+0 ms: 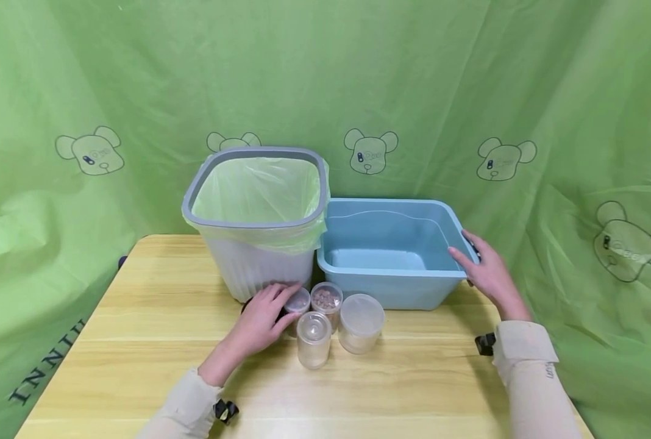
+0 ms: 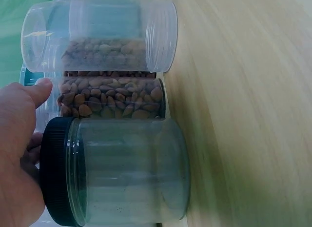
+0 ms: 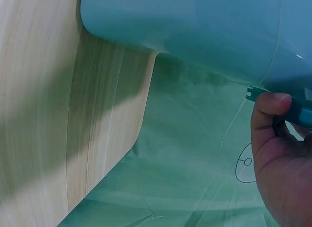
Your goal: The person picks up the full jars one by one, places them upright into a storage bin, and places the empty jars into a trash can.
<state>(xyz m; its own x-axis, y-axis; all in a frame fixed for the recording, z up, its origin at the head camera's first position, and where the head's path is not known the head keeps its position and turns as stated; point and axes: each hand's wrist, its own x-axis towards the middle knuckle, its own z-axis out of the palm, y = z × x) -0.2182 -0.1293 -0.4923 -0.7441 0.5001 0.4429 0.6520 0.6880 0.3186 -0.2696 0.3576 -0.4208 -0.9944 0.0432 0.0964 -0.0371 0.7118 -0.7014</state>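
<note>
My left hand (image 1: 259, 321) rests over a black-lidded clear jar (image 2: 126, 173), its thumb and forefinger spread around the lid of a clear jar of almonds (image 2: 109, 97) beside it. Some fingers are hidden behind the black lid. An empty clear jar (image 1: 313, 344) stands upside down in front, its threaded end on the table. Behind it is a jar with pinkish-brown pieces (image 1: 327, 299); at its right, a wider jar with a frosted lid (image 1: 361, 320). My right hand (image 1: 487, 268) grips the right rim of a light-blue plastic tub (image 1: 394, 289), thumb over the edge.
A white trash bin (image 1: 238, 265) with a grey rim and pale-green liner stands left of the tub. Both sit at the back of the wood-grain table (image 1: 408, 390). A green curtain (image 1: 413, 73) with printed bear heads hangs behind and beside it.
</note>
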